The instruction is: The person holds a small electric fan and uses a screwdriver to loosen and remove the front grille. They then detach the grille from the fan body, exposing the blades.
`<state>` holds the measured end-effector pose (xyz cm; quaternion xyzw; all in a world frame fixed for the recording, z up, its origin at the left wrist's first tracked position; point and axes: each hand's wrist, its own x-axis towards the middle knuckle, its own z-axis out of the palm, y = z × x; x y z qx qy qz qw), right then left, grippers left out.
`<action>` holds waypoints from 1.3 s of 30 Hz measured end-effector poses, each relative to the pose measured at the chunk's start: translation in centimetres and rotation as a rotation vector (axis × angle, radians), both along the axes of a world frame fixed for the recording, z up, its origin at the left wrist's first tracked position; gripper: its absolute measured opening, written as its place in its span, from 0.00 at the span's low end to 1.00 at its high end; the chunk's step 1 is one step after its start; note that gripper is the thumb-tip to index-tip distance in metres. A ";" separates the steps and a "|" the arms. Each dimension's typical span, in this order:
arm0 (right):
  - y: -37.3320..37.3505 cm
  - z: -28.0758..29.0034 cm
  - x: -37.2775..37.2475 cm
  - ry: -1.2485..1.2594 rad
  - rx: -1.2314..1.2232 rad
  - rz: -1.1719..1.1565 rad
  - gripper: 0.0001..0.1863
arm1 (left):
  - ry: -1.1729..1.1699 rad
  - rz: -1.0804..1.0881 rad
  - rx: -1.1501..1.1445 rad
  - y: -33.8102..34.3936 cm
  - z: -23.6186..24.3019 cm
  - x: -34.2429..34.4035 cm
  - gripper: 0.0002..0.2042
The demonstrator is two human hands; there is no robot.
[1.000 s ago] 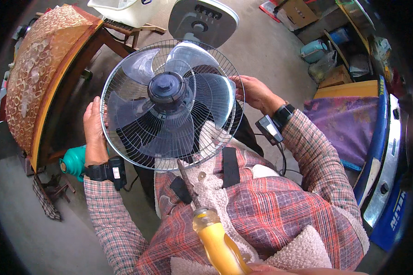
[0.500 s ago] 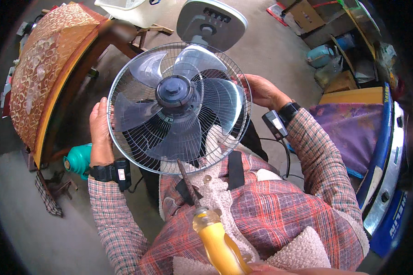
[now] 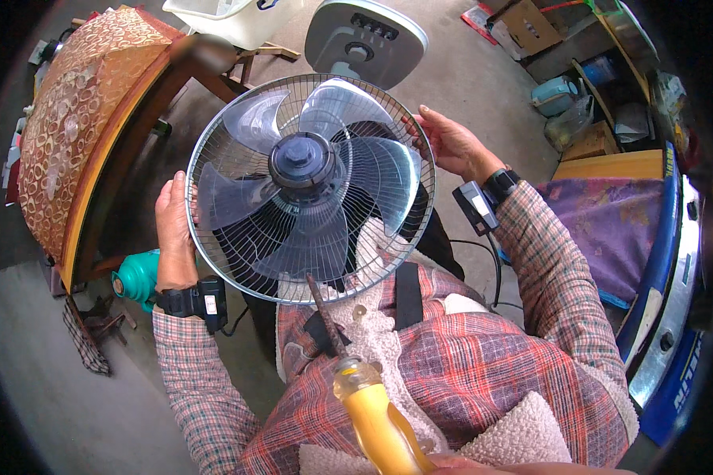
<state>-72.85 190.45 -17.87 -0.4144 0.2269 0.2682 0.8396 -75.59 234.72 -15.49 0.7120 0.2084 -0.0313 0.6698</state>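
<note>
An electric fan head, with grey see-through blades around a dark hub, faces up in front of my torso. Its round wire guard rings the blades. My left hand is closed on the guard's left rim, fingers partly hidden. At the upper right rim, my right hand has its fingers stretched and apart, some overlapping the wires; whether they touch is unclear. A screwdriver with a yellow handle points up from the lower edge, its shaft tip overlapping the near rim. Neither hand holds it.
Beyond the fan head stands a white fan base with buttons. A table with a patterned brown cover is at left, a teal flask below it. On the right are a purple cloth and a shelf with a blue jug.
My right hand has loosened on the rim and shifted slightly outward, its fingers straightening and spreading. The left hand, fan head and screwdriver stay almost where they were.
</note>
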 end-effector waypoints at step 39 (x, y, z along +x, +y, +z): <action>0.1 -0.8 7.8 -0.234 -0.302 0.513 0.14 | 0.034 0.064 -0.094 -0.2 0.2 0.3 0.12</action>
